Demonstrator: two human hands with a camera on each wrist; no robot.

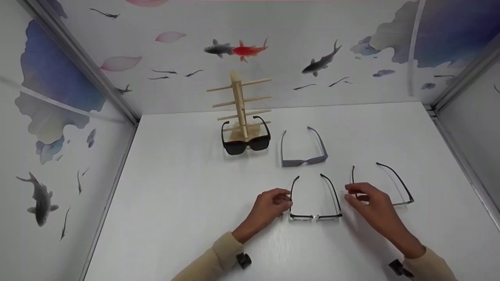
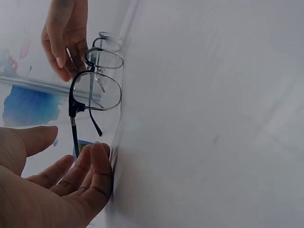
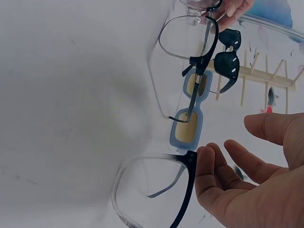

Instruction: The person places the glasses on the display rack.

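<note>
Clear-lensed eyeglasses with a dark upper rim (image 1: pixel 328 216) lie on the white table between my hands, temples spread and pointing away. My left hand (image 1: pixel 269 205) is at their left temple; the left wrist view shows its fingers loosely bent against or beside that temple, thumb apart. My right hand (image 1: pixel 373 205) hovers between this pair and a second clear pair with dark temples (image 1: pixel 410 200), covering part of the latter's front. In the right wrist view, its fingertips (image 3: pixel 205 154) are close to that second pair's hinge corner (image 3: pixel 191 156), thumb held away. Contact there is unclear.
Behind the clear pairs sit blue-framed sunglasses (image 1: pixel 316 160) with unfolded temples. Black sunglasses (image 1: pixel 259 143) hang on the lowest bar of a wooden display stand (image 1: pixel 238 97) near the back wall. Printed panels (image 1: pixel 70 117) close in the table (image 1: pixel 175 175) at the sides and back.
</note>
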